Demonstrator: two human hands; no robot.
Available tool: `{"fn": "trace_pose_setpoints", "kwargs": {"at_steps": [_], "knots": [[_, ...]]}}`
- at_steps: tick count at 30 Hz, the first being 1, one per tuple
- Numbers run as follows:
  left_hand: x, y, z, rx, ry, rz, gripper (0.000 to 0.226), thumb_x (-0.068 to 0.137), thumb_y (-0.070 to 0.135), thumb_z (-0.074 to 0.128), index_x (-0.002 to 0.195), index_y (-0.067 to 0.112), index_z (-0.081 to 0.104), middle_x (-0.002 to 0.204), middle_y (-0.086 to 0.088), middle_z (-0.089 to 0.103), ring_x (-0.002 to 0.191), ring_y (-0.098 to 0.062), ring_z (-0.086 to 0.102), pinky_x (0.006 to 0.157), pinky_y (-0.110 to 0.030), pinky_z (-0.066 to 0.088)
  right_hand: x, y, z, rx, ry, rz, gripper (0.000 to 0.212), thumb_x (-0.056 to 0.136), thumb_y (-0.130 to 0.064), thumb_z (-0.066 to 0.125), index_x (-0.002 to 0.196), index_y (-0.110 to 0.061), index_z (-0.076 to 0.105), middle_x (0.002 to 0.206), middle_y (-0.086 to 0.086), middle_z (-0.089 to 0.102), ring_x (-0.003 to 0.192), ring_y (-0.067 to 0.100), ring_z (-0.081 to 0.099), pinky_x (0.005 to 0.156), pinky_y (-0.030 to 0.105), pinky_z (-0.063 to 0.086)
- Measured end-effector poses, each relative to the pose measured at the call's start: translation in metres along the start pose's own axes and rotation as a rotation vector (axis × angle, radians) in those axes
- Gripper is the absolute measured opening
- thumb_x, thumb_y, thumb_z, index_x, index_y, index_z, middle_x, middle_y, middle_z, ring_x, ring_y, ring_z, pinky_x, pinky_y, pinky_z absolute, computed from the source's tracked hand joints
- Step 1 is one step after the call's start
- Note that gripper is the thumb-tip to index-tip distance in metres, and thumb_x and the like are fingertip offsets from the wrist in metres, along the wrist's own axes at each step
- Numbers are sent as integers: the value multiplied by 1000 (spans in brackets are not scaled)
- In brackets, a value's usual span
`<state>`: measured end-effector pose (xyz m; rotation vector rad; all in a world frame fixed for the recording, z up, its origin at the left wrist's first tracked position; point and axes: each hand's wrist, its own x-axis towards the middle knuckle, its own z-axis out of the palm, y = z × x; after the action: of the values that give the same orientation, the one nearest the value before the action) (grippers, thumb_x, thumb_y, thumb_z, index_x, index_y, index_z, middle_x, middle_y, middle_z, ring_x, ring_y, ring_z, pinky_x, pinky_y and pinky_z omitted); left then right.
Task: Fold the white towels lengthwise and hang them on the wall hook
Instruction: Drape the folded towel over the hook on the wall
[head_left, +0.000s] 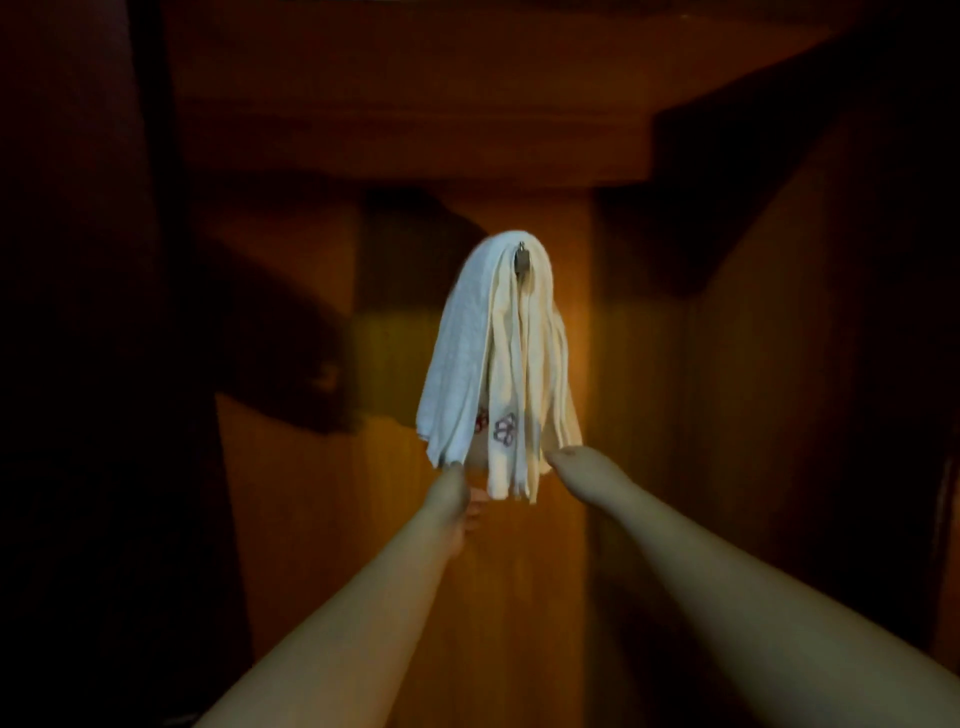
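Several white towels (467, 343) hang folded lengthwise over a small metal wall hook (521, 258) on the wooden wall. The cream inner towels (514, 374) carry a red flower print near their lower ends. Both my arms reach up to the towels' bottom edges. My left hand (456, 491) meets the lower left corner of the outer white towel; its fingers are blurred and partly curled underneath. My right hand (567, 460) touches the lower right edge of the cream towels, with its fingers hidden behind the cloth.
The hook sits on an orange-brown wooden panel (519, 571) in dim light. A wooden beam or shelf (415, 135) juts out overhead. Dark wooden walls close in on the left (104, 364) and right (805, 364).
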<state>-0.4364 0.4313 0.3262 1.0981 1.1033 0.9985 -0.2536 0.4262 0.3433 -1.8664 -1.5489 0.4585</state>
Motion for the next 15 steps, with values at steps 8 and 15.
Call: {"fn": "trace_pose_setpoints", "kwargs": {"at_steps": [8, 15], "knots": [[-87, -58, -52, 949, 23, 231, 53, 105, 41, 42, 142, 4, 50, 144, -17, 54, 129, -31, 53, 94, -30, 41, -134, 33, 32, -357, -90, -26, 47, 102, -44, 47, 138, -15, 57, 131, 8, 62, 95, 17, 57, 75, 28, 44], [-150, -154, -69, 1200, -203, 228, 61, 101, 53, 45, 151, 19, 39, 145, -6, 52, 118, -21, 58, 95, -37, 51, -264, 87, 75, -357, -241, 20, 50, 102, -43, 50, 146, -20, 48, 148, 5, 49, 125, 21, 54, 96, 31, 47]]}}
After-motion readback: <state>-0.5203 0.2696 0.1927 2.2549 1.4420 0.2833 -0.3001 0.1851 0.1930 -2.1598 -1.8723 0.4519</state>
